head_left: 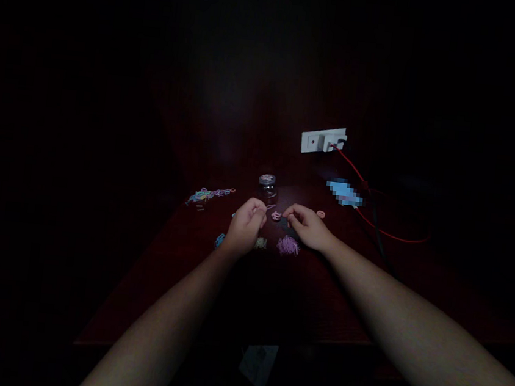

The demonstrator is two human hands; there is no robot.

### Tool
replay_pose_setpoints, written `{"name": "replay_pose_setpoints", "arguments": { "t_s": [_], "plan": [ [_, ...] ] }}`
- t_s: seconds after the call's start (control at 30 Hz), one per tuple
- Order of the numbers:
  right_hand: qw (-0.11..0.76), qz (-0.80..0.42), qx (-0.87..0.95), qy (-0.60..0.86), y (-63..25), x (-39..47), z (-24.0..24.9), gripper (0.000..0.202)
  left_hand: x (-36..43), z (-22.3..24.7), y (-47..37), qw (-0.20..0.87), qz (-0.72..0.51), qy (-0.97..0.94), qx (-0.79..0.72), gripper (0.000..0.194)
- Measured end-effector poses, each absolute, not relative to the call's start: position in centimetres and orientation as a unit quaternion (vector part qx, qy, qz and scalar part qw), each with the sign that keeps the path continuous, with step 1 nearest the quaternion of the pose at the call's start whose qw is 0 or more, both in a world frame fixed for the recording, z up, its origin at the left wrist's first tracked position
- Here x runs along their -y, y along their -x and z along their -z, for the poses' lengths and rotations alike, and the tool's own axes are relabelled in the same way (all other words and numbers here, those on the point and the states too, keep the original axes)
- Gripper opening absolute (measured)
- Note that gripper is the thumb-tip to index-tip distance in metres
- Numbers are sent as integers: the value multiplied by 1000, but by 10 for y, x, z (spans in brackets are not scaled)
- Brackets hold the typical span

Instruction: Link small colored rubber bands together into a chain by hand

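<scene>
My left hand [248, 221] is closed, its fingertips pinching a small pink band [270, 208]. My right hand [308, 225] has curled fingers near a small pink pile [276, 216] between the hands; whether it holds anything is too dark to tell. In front of my right hand lies a heap of purple bands [289, 245]. A pale green pile [261, 242] sits beside my left wrist, and a blue pile [220, 240] is to its left. Behind my left hand stands a lidded clear jar [267, 189].
A mixed pile of coloured bands [206, 195] lies at the table's back left. An orange-pink ring [320, 214] is behind my right hand. A blurred blue object [345, 192] lies at the back right, near a red cable [388, 235] running from a wall socket [312, 142].
</scene>
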State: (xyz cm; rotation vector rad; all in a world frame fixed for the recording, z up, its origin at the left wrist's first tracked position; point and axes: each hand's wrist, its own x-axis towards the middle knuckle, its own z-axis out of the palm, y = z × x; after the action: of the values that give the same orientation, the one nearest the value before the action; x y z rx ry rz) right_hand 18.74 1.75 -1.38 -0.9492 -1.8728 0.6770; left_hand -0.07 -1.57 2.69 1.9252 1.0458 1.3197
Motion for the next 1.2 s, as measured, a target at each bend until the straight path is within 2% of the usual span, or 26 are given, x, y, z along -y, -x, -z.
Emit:
{"name": "replay_pose_setpoints", "arguments": {
  "t_s": [0.27,0.4,0.63,1.0,1.2],
  "plan": [
    [468,-255,759,374,-187,-16,11,15,12,-14,-16,173,-435,-782,-412,13],
    [458,-276,758,375,-187,-18,11,16,7,-2,-9,175,-401,-805,-402,6],
    [457,-389,718,352,-186,-12,6,21,0,0,-5,191,-389,-802,-411,3],
    [455,-302,751,372,-188,-12,7,21,0,-2,-6,176,-379,-818,-395,6],
    [452,-290,756,374,-187,-12,6,20,-1,-1,-6,183,-373,-822,-390,19]
  ]
}}
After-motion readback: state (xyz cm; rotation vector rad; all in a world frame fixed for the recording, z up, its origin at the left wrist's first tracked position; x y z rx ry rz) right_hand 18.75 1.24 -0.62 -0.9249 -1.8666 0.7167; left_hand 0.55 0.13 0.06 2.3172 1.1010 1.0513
